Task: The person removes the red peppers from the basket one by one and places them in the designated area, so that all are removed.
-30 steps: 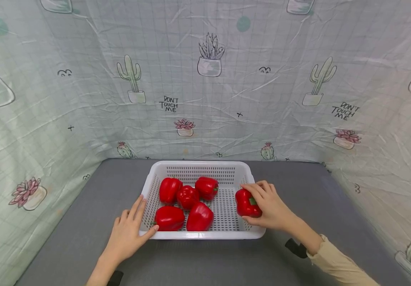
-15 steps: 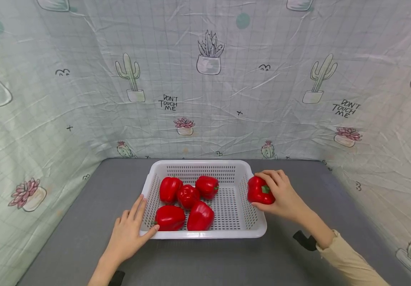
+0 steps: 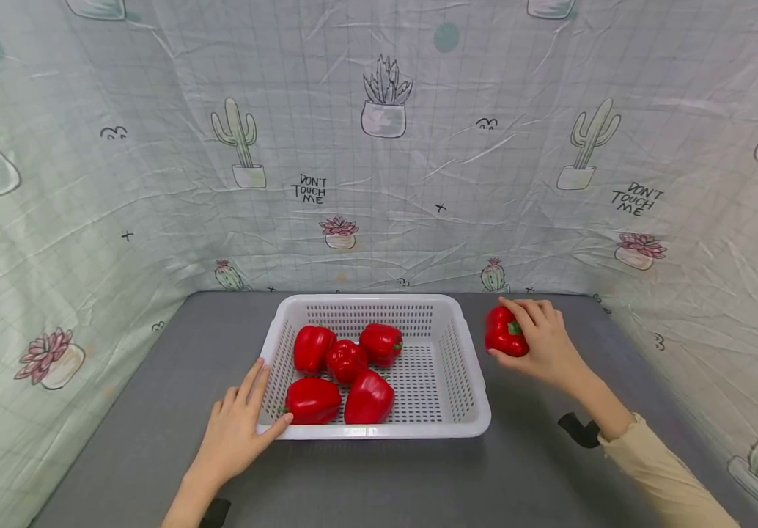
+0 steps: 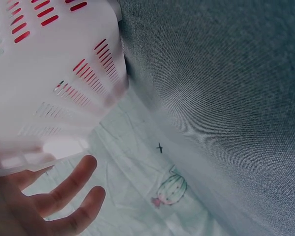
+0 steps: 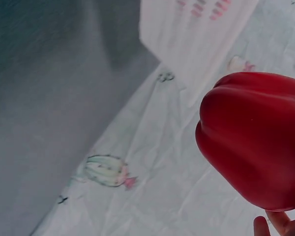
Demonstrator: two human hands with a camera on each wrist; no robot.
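My right hand (image 3: pixel 544 343) grips a red bell pepper (image 3: pixel 503 331) by its sides, thumb below and fingers above, to the right of a white perforated basket (image 3: pixel 478 381). The pepper's green stem faces the palm. Large in the right wrist view, the same bell pepper (image 5: pixel 253 140) hides most of the fingers. Inside the basket, several more red bell peppers (image 3: pixel 346 362) lie grouped toward the left. At the basket's left front corner rests my left hand (image 3: pixel 237 425), fingers spread and nearly straight along the rim. The left wrist view has its fingers (image 4: pixel 71 184) beside the basket's outer wall (image 4: pixel 49 93).
A grey tabletop (image 3: pixel 412 484) lies under the basket. Behind it and at both sides hangs a pale curtain (image 3: pixel 432 242) printed with cacti and potted plants. Dark bands sit at both wrists.
My right hand has carried the bell pepper up from inside the basket, over its right rim and out to the right. My left hand and the other peppers have stayed in place.
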